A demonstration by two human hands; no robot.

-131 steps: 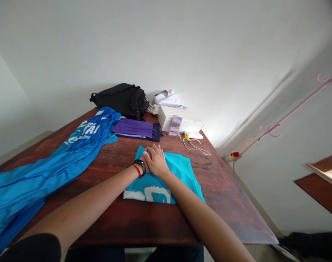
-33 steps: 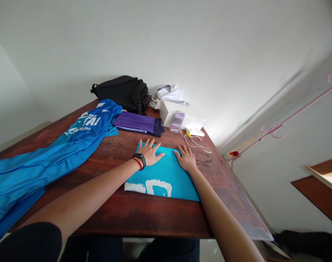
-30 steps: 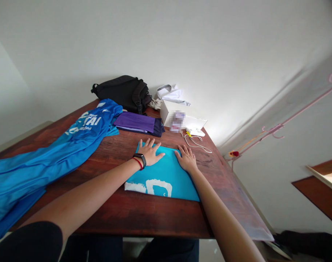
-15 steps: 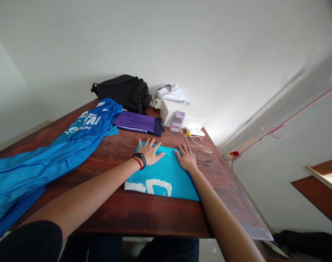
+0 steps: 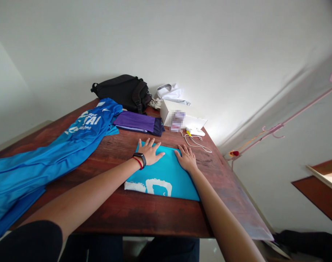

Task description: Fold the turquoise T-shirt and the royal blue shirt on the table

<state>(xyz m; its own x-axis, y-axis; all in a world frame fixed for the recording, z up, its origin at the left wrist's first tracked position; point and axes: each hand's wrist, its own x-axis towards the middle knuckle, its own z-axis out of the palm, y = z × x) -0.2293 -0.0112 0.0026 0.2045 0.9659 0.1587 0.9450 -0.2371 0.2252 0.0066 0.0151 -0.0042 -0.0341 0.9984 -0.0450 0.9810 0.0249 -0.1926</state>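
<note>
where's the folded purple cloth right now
In the head view, the folded purple cloth lies left of centre on the table, beyond the folded turquoise cloth, between the blue garment and the white box, with the black bag behind it.

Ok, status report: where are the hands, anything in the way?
Left hand open on the folded turquoise cloth. Right hand open over its right edge. Blue shirt to the left, purple cloth beyond, neither touching it.

pale walls (image 5: 223,47), light brightest beyond the far end, reddish-brown wooden table (image 5: 108,214), pink hook rack (image 5: 276,128) at right, pale glossy floor (image 5: 209,251) below
</note>
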